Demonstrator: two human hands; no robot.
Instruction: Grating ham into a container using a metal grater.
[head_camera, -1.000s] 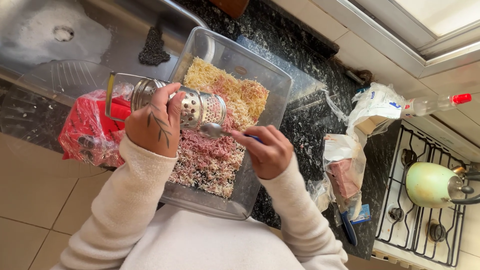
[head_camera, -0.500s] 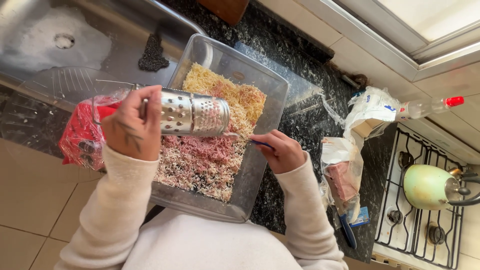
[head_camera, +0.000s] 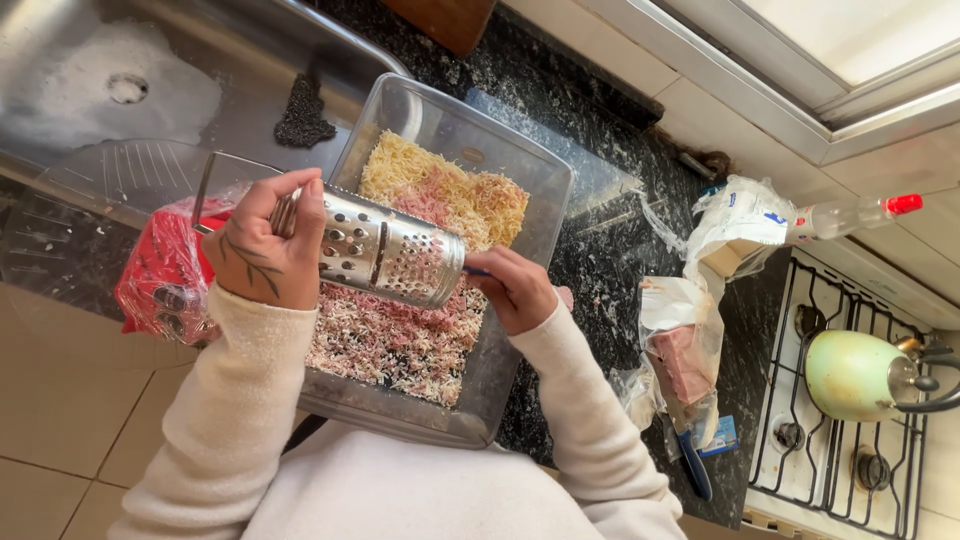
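My left hand (head_camera: 262, 250) grips a round metal grater (head_camera: 388, 250), held sideways over a clear rectangular plastic dish (head_camera: 540, 200). The dish holds grated yellow cheese (head_camera: 440, 185) at its far end and grated pink ham (head_camera: 395, 335) nearer me. My right hand (head_camera: 512, 288) is closed on a spoon with a blue handle (head_camera: 477, 271). Its bowl is hidden at the grater's open end.
A steel sink (head_camera: 120, 80) lies far left, with a red plastic bag (head_camera: 165, 275) beside the dish. On the black stone counter (head_camera: 620, 240) to the right are plastic bags with a pink ham block (head_camera: 685, 362) and a blue-handled knife (head_camera: 695, 468). A green kettle (head_camera: 860, 372) sits on the stove.
My left hand has turned the grater and tilted its open end down. My right hand moved in from the right, bringing the spoon against the grater's mouth.
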